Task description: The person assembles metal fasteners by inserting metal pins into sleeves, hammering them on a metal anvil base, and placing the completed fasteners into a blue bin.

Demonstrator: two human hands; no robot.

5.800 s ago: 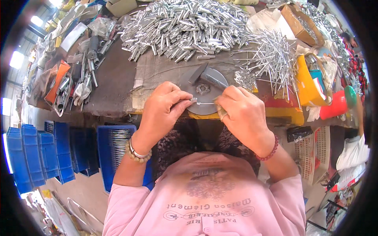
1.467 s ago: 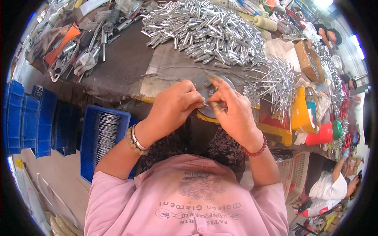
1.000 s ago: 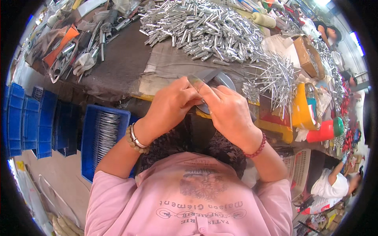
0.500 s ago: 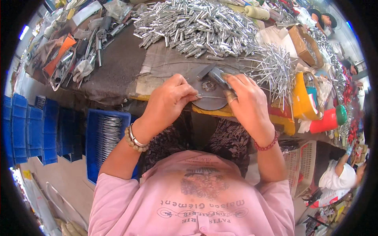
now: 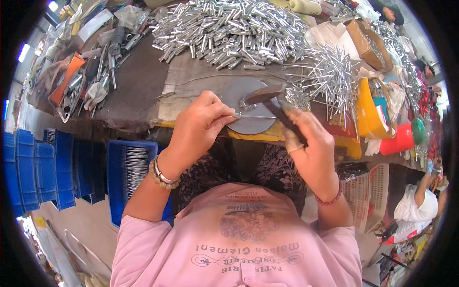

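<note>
The left hand [image 5: 203, 117] pinches a slender silvery metal rod [image 5: 258, 116] over a round grey disc [image 5: 251, 127]; the right hand [image 5: 311, 138] grips a dark-headed hammer [image 5: 264, 94]. Sound striking would probably want the rod steady, fingertips clear. Fingers hide the rod's left end; rod-disc contact is unclear.

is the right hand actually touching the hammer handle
Touching: the head view shows the right hand gripping the dark hammer handle, fingers on one side and thumb on the other.

Bright ctr, bent edges, blk corners
</note>
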